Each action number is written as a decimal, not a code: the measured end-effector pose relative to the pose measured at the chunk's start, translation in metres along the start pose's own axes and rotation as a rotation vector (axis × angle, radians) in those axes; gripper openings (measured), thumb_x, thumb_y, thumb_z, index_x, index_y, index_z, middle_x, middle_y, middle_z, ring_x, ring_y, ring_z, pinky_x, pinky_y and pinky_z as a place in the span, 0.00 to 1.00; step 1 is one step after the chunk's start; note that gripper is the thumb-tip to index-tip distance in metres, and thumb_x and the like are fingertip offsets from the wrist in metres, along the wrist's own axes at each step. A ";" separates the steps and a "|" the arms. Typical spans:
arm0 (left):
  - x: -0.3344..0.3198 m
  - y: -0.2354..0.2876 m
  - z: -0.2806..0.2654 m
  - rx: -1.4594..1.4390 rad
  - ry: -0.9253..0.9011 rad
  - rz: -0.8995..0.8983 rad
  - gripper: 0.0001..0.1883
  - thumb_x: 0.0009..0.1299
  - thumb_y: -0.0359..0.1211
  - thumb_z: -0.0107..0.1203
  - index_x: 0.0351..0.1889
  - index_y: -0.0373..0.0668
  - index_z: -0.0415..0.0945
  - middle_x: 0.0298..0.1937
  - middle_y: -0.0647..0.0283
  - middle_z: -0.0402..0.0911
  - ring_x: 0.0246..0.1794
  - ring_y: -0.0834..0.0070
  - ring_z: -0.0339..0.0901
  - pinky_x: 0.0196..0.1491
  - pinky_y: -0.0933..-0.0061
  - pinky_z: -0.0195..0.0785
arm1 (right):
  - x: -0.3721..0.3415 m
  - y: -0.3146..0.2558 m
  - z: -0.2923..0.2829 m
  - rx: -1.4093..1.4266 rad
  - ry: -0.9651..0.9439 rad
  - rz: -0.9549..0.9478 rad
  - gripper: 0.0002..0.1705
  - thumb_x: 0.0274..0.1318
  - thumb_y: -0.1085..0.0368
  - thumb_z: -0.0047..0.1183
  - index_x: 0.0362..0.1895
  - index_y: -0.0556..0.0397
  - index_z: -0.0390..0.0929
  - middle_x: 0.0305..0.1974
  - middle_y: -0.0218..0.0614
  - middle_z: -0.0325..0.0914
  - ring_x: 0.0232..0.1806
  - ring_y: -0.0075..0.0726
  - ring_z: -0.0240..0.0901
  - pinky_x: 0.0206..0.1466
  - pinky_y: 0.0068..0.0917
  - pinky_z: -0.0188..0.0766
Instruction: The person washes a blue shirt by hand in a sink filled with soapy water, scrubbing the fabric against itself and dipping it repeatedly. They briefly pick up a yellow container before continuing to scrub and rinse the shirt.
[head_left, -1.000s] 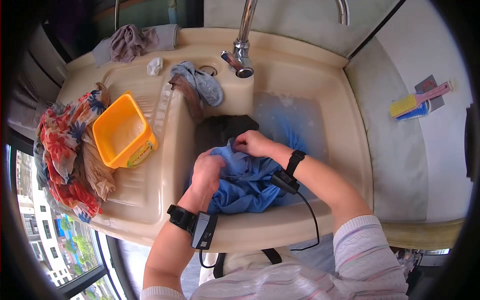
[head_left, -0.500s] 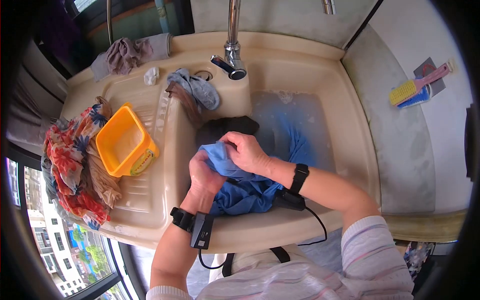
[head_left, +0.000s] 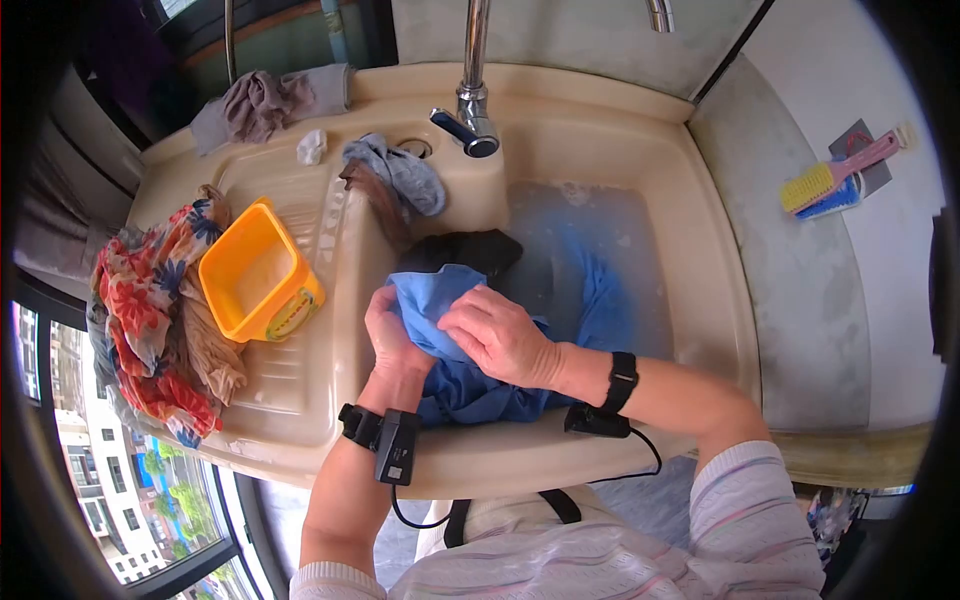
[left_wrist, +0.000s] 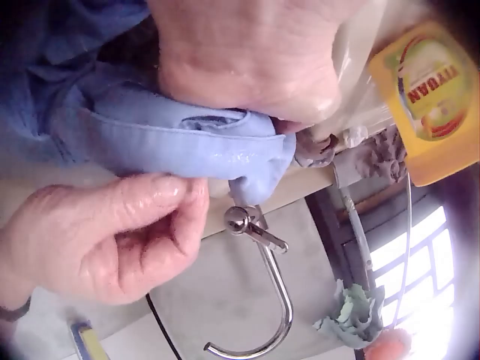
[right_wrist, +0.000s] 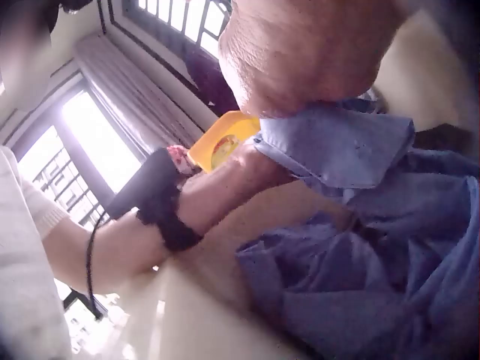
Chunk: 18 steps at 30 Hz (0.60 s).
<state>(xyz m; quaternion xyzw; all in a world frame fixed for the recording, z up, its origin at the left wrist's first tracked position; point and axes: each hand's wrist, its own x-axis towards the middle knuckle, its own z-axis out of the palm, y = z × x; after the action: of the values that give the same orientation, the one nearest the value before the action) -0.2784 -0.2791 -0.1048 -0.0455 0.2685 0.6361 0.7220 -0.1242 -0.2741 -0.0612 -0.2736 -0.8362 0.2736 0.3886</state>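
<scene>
A wet blue garment (head_left: 440, 295) is gathered between the two hands over the near left part of the basin, its lower folds bunched beneath them. The left hand (head_left: 392, 335) grips it from the left, with the cloth covering part of its fingers. From the right, the right hand (head_left: 505, 335) pinches the cloth with curled fingers. A stitched double-layer band (left_wrist: 180, 142) of the garment stretches between the hands in the left wrist view, with the right fingertips (left_wrist: 169, 187) at its edge. Another blue part (head_left: 600, 290) trails in the cloudy water.
Dark cloth (head_left: 465, 250) lies behind the hands in the sink (head_left: 715, 290). A yellow tub (head_left: 255, 275) and floral cloth (head_left: 145, 310) stand left, grey-blue cloth (head_left: 400, 175) on the divider, the faucet (head_left: 475, 120) behind. Brushes (head_left: 835, 180) hang on the right wall.
The right hand has moved toward me and slightly right along the cloth. More of the light blue band now lies spread over the left hand.
</scene>
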 end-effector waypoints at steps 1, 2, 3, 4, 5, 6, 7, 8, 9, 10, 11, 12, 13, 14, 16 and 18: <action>0.001 0.000 0.000 0.002 -0.001 -0.002 0.17 0.60 0.39 0.37 0.35 0.38 0.72 0.38 0.56 0.76 0.41 0.62 0.72 0.48 0.63 0.65 | 0.000 0.003 0.001 -0.021 -0.011 -0.019 0.05 0.44 0.73 0.51 0.29 0.54 0.72 0.29 0.38 0.69 0.35 0.45 0.67 0.40 0.35 0.67; 0.002 0.002 -0.001 0.008 -0.021 -0.012 0.17 0.61 0.39 0.37 0.35 0.39 0.73 0.39 0.56 0.77 0.42 0.62 0.72 0.51 0.62 0.63 | 0.001 0.006 -0.001 -0.028 0.003 -0.003 0.05 0.44 0.72 0.51 0.29 0.54 0.72 0.28 0.37 0.69 0.34 0.44 0.66 0.39 0.35 0.66; 0.003 0.003 -0.002 0.012 -0.040 -0.022 0.17 0.61 0.39 0.37 0.35 0.40 0.73 0.40 0.57 0.77 0.44 0.61 0.72 0.54 0.61 0.61 | -0.001 0.007 -0.005 -0.028 0.003 -0.002 0.05 0.44 0.72 0.51 0.29 0.54 0.72 0.28 0.37 0.69 0.34 0.44 0.66 0.39 0.35 0.66; 0.003 0.003 0.000 0.010 -0.039 -0.023 0.17 0.61 0.39 0.37 0.35 0.40 0.73 0.40 0.57 0.77 0.44 0.61 0.72 0.54 0.61 0.61 | -0.004 0.007 -0.013 -0.069 0.008 0.004 0.05 0.44 0.73 0.52 0.30 0.54 0.73 0.29 0.37 0.70 0.33 0.43 0.67 0.37 0.33 0.67; 0.002 0.004 0.002 0.005 -0.005 -0.017 0.17 0.61 0.39 0.37 0.36 0.40 0.73 0.41 0.57 0.77 0.44 0.61 0.72 0.54 0.60 0.61 | -0.006 0.005 -0.019 -0.110 0.008 0.009 0.06 0.43 0.75 0.53 0.30 0.55 0.74 0.29 0.37 0.71 0.32 0.42 0.68 0.35 0.30 0.68; 0.001 0.004 0.003 -0.002 0.031 -0.009 0.17 0.62 0.39 0.36 0.36 0.40 0.73 0.41 0.57 0.77 0.45 0.61 0.72 0.54 0.59 0.61 | -0.010 0.002 -0.024 -0.130 -0.017 -0.050 0.06 0.43 0.74 0.54 0.29 0.55 0.74 0.29 0.37 0.71 0.32 0.42 0.68 0.34 0.30 0.68; -0.001 0.005 0.004 -0.007 0.034 -0.006 0.17 0.62 0.39 0.36 0.36 0.40 0.73 0.41 0.57 0.77 0.45 0.61 0.72 0.54 0.59 0.61 | -0.014 0.000 -0.022 -0.128 -0.024 -0.051 0.06 0.43 0.74 0.54 0.29 0.55 0.74 0.29 0.37 0.71 0.32 0.42 0.68 0.34 0.30 0.68; -0.001 0.005 0.005 -0.009 0.049 0.002 0.17 0.62 0.39 0.36 0.37 0.40 0.73 0.42 0.57 0.77 0.45 0.61 0.71 0.55 0.58 0.60 | -0.018 -0.001 -0.021 -0.124 -0.061 -0.040 0.07 0.42 0.74 0.55 0.30 0.54 0.73 0.30 0.37 0.71 0.32 0.42 0.68 0.35 0.31 0.68; -0.001 0.005 0.006 -0.009 0.062 0.009 0.17 0.62 0.39 0.36 0.38 0.40 0.73 0.42 0.57 0.77 0.46 0.61 0.71 0.55 0.58 0.60 | -0.021 -0.002 -0.020 -0.122 -0.093 -0.029 0.08 0.41 0.73 0.55 0.30 0.54 0.73 0.30 0.37 0.71 0.32 0.41 0.68 0.35 0.31 0.67; -0.002 0.004 0.009 -0.006 0.058 0.005 0.17 0.62 0.39 0.36 0.38 0.40 0.73 0.42 0.57 0.77 0.46 0.61 0.71 0.55 0.58 0.60 | -0.023 0.001 -0.015 -0.137 -0.085 -0.009 0.09 0.40 0.70 0.57 0.29 0.54 0.72 0.29 0.37 0.71 0.32 0.42 0.68 0.35 0.32 0.67; -0.003 0.003 0.011 -0.022 0.054 0.013 0.18 0.62 0.39 0.35 0.38 0.37 0.72 0.42 0.55 0.76 0.45 0.59 0.71 0.54 0.57 0.61 | -0.023 0.003 -0.012 -0.141 -0.080 -0.007 0.09 0.40 0.70 0.57 0.29 0.54 0.72 0.29 0.37 0.71 0.32 0.42 0.68 0.35 0.32 0.67; -0.003 0.002 0.012 -0.037 0.051 0.023 0.19 0.62 0.39 0.35 0.39 0.35 0.71 0.41 0.53 0.75 0.45 0.58 0.71 0.52 0.56 0.62 | -0.022 0.006 -0.009 -0.206 -0.093 0.019 0.10 0.39 0.69 0.57 0.28 0.53 0.71 0.29 0.37 0.71 0.33 0.42 0.68 0.36 0.33 0.67; -0.003 0.001 0.012 -0.033 0.051 0.020 0.19 0.62 0.39 0.35 0.39 0.35 0.71 0.41 0.53 0.75 0.45 0.58 0.71 0.52 0.56 0.62 | -0.021 0.009 -0.005 -0.267 -0.109 0.047 0.11 0.38 0.67 0.58 0.27 0.53 0.70 0.29 0.37 0.70 0.33 0.42 0.68 0.36 0.33 0.67; -0.002 0.001 0.011 -0.022 0.026 0.026 0.19 0.61 0.39 0.35 0.39 0.35 0.71 0.41 0.53 0.75 0.45 0.58 0.71 0.52 0.56 0.62 | -0.018 0.012 -0.002 -0.267 -0.088 0.052 0.10 0.37 0.66 0.57 0.25 0.54 0.69 0.27 0.37 0.70 0.32 0.44 0.67 0.34 0.35 0.67; -0.002 0.001 0.010 -0.009 0.001 0.030 0.19 0.61 0.38 0.35 0.40 0.35 0.71 0.41 0.53 0.75 0.45 0.58 0.72 0.52 0.56 0.62 | -0.014 0.015 -0.008 -0.192 -0.131 0.111 0.09 0.37 0.68 0.56 0.25 0.54 0.70 0.27 0.38 0.70 0.31 0.43 0.68 0.34 0.33 0.67; -0.001 0.002 0.010 -0.030 0.003 0.010 0.19 0.61 0.38 0.36 0.40 0.34 0.71 0.41 0.53 0.76 0.44 0.58 0.72 0.52 0.57 0.63 | -0.007 0.015 -0.022 0.030 -0.248 0.267 0.05 0.40 0.71 0.53 0.26 0.56 0.73 0.25 0.37 0.72 0.26 0.35 0.71 0.31 0.25 0.68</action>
<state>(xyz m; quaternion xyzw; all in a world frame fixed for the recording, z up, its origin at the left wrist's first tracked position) -0.2770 -0.2758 -0.0953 -0.0562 0.2603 0.6436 0.7176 -0.0991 -0.2626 -0.0622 -0.3403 -0.8299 0.3668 0.2468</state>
